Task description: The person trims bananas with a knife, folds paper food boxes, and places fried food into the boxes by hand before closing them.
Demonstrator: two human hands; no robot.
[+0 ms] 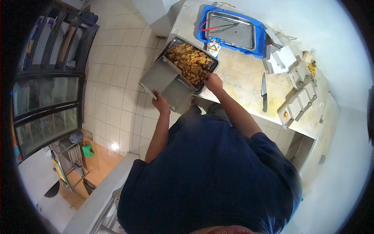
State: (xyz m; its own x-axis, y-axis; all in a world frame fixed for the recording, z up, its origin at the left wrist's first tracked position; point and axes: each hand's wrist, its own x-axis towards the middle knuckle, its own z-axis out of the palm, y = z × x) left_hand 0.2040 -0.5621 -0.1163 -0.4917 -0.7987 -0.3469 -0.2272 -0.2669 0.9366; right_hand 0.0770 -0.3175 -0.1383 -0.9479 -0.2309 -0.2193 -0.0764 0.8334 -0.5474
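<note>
A dark tray (214, 69) full of golden-brown fried food pieces (187, 58) rests at the counter's left end. An open greyish carton (159, 78) with its lid spread lies against the tray's near side, partly over it. My left hand (160, 103) grips the carton's near edge, thumb over the rim. At the tray's near right corner is my right hand (213, 82), its fingers curled in beside the food. What those fingers hold, if anything, is hidden.
On the counter (241, 85) lie a knife (264, 93) with a black handle, a blue tray (261, 43) holding a metal tray (230, 35), and a white-blue packet (214, 46). Several open cartons (298, 99) line the wall side. A dark glass-fronted cabinet (46, 93) stands across the tiled floor.
</note>
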